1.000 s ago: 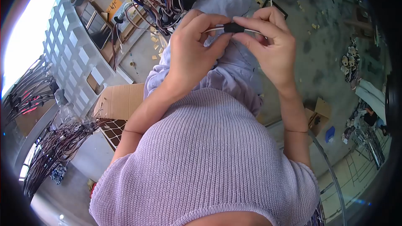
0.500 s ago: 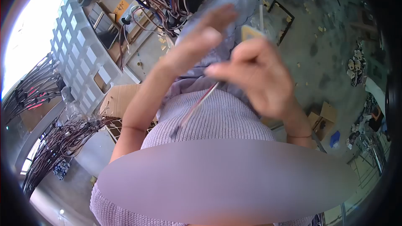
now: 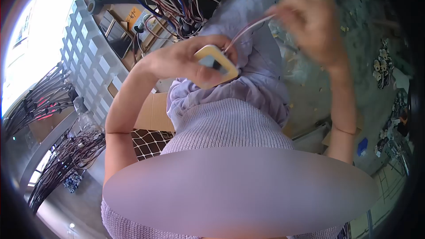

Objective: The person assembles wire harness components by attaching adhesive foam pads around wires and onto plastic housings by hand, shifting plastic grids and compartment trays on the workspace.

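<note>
My left hand (image 3: 188, 62) is closed on a flat rectangular piece with a pale yellow border (image 3: 228, 65). A dark spot shows in the middle of the piece. From its upper edge a thin cable of reddish and white wires (image 3: 249, 28) runs up and to the right. My right hand (image 3: 310, 15), smeared by motion, is closed around the cable's other stretch and held away from the body. Any connector at that end is hidden by the fingers. Both hands are above my lap.
A bundle of brown, blue and white wires (image 3: 177, 4) lies beyond my left hand. To the left are a grey perforated panel (image 3: 90, 48), dark cable bundles (image 3: 66, 159) and a cardboard box (image 3: 155, 111). A blue item (image 3: 362, 146) lies on the floor at right.
The yellow-bordered piece has passed from my right hand to my left. My right hand has moved up and right, now gripping the cable, which earlier hung down across my front.
</note>
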Tool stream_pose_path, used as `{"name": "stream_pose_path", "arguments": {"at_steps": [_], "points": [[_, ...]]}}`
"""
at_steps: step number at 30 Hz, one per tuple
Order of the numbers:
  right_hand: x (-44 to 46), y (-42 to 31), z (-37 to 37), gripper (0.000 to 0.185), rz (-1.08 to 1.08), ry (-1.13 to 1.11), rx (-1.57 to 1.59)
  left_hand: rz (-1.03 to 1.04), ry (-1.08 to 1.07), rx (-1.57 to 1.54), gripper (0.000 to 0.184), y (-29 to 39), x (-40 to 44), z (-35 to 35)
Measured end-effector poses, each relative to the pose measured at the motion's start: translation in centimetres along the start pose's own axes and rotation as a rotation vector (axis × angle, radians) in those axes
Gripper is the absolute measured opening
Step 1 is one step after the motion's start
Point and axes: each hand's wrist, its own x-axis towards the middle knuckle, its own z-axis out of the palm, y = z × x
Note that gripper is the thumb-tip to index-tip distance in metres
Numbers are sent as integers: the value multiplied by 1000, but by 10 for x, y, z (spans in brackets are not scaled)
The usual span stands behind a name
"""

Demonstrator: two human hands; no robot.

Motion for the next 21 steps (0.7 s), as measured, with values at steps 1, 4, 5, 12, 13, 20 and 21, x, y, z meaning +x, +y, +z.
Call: {"name": "stream_pose_path", "arguments": {"at_steps": [1,4,5,12,13,20,21], "points": [[-8,7,-6,18,86,-53,-30,57,61,-73,43,-1,-3,4],[-25,10,-12,14,280,-177,21,-214,193,-223,37,21,-5,15],[-29,-1,-13,15,299,-188,127,-144,166,-170,32,7,-4,22],[-52,-92,-3,6,322,-241,792,-123,52,-332,30,1,-13,84],[-55,-96,-2,5,347,-242,844,-112,21,-325,30,1,-14,86],[-67,-113,-5,12,518,-66,924,-16,36,-324,37,0,-23,99],[-64,-114,-1,11,533,-37,944,-5,36,-308,37,2,-24,102]]}}
